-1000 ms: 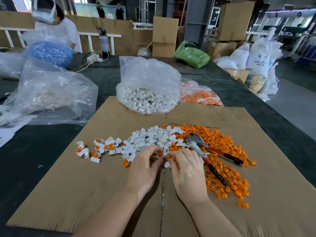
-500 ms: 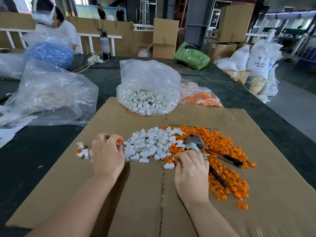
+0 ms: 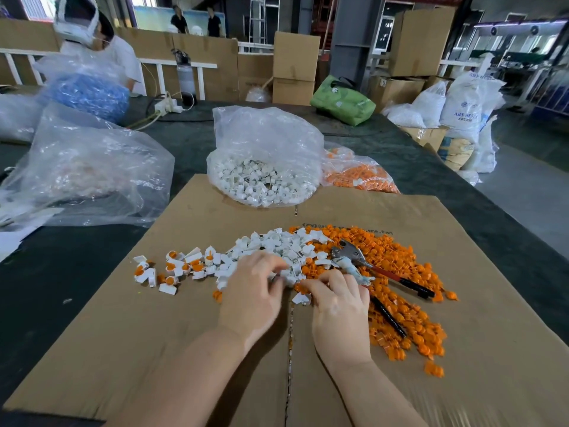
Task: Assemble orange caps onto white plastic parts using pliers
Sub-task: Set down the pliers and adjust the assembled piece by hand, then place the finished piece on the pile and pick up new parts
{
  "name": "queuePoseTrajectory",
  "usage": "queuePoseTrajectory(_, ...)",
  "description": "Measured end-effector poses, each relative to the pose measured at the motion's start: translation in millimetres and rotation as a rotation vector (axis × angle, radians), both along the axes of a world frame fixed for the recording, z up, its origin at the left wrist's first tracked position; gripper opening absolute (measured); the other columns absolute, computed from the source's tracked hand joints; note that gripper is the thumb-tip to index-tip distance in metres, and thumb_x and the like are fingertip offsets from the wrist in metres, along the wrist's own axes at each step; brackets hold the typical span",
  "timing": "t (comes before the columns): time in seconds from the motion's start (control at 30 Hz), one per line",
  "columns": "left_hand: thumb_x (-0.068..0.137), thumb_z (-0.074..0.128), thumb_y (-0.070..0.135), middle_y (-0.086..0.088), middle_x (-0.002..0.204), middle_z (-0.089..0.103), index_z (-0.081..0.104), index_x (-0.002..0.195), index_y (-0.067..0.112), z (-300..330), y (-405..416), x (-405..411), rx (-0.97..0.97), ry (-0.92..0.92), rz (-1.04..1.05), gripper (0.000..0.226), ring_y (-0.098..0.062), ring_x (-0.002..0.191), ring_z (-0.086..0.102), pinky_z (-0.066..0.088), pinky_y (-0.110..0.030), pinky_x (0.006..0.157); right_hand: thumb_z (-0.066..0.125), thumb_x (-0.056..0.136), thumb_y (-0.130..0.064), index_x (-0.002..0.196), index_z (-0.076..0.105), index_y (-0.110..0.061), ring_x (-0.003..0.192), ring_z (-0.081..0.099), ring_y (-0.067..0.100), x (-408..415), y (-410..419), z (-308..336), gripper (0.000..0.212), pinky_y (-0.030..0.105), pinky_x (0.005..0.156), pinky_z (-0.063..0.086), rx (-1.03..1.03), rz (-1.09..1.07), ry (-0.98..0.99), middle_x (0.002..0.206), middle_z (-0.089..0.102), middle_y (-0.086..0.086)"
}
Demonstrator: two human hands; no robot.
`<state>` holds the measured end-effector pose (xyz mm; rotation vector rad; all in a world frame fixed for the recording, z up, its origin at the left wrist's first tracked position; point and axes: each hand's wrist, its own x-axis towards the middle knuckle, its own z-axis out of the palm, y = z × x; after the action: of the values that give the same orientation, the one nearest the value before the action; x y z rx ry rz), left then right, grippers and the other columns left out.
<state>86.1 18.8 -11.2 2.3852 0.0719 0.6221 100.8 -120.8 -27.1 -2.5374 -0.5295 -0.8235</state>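
Note:
A pile of white plastic parts (image 3: 277,243) lies mid-cardboard, and beside it on the right is a wide spread of orange caps (image 3: 403,272). Pliers (image 3: 352,254) with red and black handles rest on the caps, untouched. My left hand (image 3: 252,294) reaches into the near edge of the white pile with curled fingers; whether it grips a part is unclear. My right hand (image 3: 338,309) pinches what looks like an orange cap at its fingertips, close to the left hand. Several white parts with orange caps fitted (image 3: 175,268) lie at the left.
The brown cardboard sheet (image 3: 462,349) covers a dark table. Behind it stand a clear bag of white parts (image 3: 264,167) and a bag of orange caps (image 3: 360,174). A large crumpled clear bag (image 3: 89,167) sits at the left. A person works at the far left.
My left hand went left to the group of capped parts, then came back right to the white pile. My right hand stayed at the edge of the orange caps.

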Motion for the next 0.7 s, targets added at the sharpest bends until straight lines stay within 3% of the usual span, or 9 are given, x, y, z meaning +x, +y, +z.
queuePoseTrajectory(0.1,0.081,0.069,0.022,0.015,0.090,0.057,0.062,0.100,0.025,-7.7,-17.8,-3.5,-0.029,0.070,-0.171,0.020,-0.001,0.088,0.050,0.036,-0.006,0.074,0.083,0.057,0.003,0.077,0.072,-0.018,0.071,0.058,0.026,0.5,-0.3,0.6,0.031,0.042,0.063,0.046,-0.040,-0.010,0.012,0.080,0.061,0.003)
queuePoseTrajectory(0.17,0.079,0.071,0.027,0.016,0.088,0.058,0.059,0.099,0.028,-11.6,-20.9,-4.3,-0.100,0.078,-0.193,0.023,0.005,0.091,0.049,0.034,-0.001,0.069,0.084,0.056,0.002,0.077,0.071,-0.017,0.072,0.058,0.025,0.5,-0.6,0.3,0.031,0.041,0.063,0.046,-0.028,-0.023,0.030,0.081,0.061,0.003)
queuePoseTrajectory(0.33,0.079,0.072,0.034,0.019,0.086,0.053,0.057,0.095,0.028,-13.3,-18.4,-3.5,-0.083,0.113,-0.186,0.023,0.009,0.083,0.048,0.035,-0.004,0.069,0.087,0.056,-0.003,0.076,0.068,-0.015,0.072,0.059,0.024,0.9,0.6,0.1,0.030,0.040,0.063,0.047,-0.050,-0.047,0.043,0.081,0.063,0.002)
queuePoseTrajectory(0.57,0.082,0.070,0.034,0.012,0.078,0.053,0.053,0.079,0.026,-13.2,-19.0,-0.8,-0.024,0.159,-0.132,0.019,-0.002,0.071,0.047,0.035,-0.010,0.062,0.072,0.080,-0.007,0.084,0.062,-0.017,0.069,0.056,0.021,-2.6,2.1,2.6,0.015,0.035,0.068,0.040,0.064,-0.033,0.081,0.073,0.060,-0.005)
queuePoseTrajectory(0.67,0.087,0.065,0.028,0.014,0.083,0.052,0.062,0.095,0.024,-14.3,-17.3,-2.4,-0.058,0.095,-0.129,0.009,-0.007,0.080,0.052,0.036,-0.007,0.066,0.071,0.081,-0.010,0.087,0.063,-0.016,0.070,0.056,0.022,-2.6,1.8,2.6,0.011,0.037,0.066,0.042,0.086,-0.022,0.084,0.076,0.061,-0.003)
queuePoseTrajectory(0.7,0.090,0.061,0.027,0.017,0.085,0.048,0.064,0.105,0.023,-14.6,-17.1,-2.5,-0.053,0.075,-0.127,0.016,-0.005,0.082,0.052,0.035,-0.004,0.069,0.071,0.082,-0.011,0.088,0.064,-0.016,0.072,0.057,0.022,-2.3,1.4,2.3,0.010,0.038,0.067,0.044,0.090,-0.013,0.091,0.079,0.062,-0.002)
